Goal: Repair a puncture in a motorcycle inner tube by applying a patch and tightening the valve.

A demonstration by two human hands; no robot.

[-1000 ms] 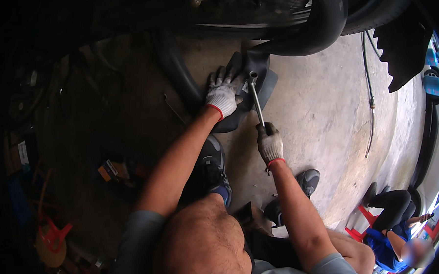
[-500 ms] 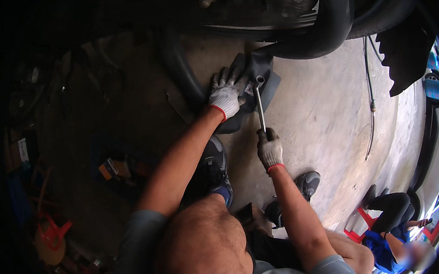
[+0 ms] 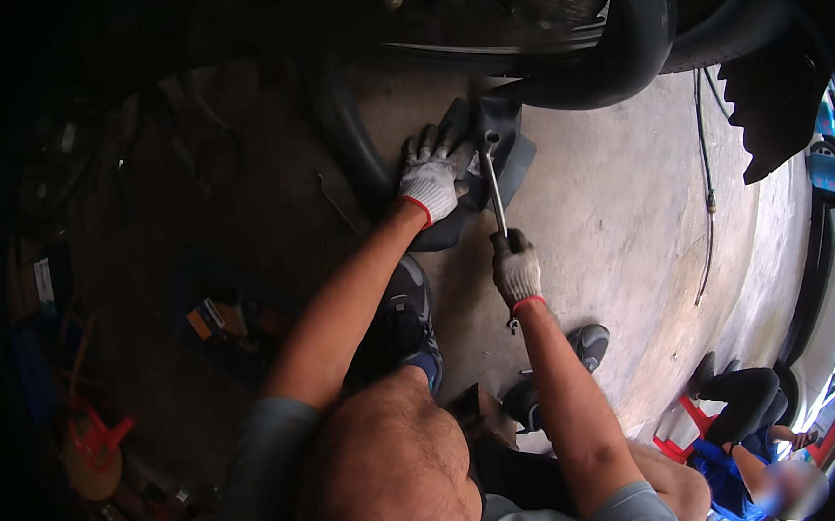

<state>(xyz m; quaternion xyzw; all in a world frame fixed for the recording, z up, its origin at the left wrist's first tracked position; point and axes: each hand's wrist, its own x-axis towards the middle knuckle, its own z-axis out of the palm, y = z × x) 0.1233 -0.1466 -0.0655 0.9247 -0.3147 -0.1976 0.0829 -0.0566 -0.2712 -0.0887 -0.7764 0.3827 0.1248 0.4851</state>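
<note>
Bearings taken with 12 o'clock straight ahead. Held in gloved right hand (image 3: 516, 270), wrapped closed around the lower shaft: long metal wrench (image 3: 498, 196), with a small metal tip, probably its other end, visible toward 6. Long axis close to 12–6, leaning slightly toward 11. Round hollow head at 12 from right hand, over dark moulded piece (image 3: 499, 117); cannot tell whether touching or just above.

Gloved left hand (image 3: 430, 178): palm down on dark moulded piece, outstretched, gripping nothing visible; pressure not readable. Hands apart, left at about 11 from right. Wrench head at 2 from left hand, near it; shaft in right hand alone.

Surroundings: dark tube (image 3: 347, 138) at 10 and thin rod (image 3: 337, 205) at 9 from left hand; curved black pipe (image 3: 641, 46) at 2 from wrench head; slim hose (image 3: 706, 192) on concrete floor (image 3: 601, 206), between 2 and 3 from right hand.
</note>
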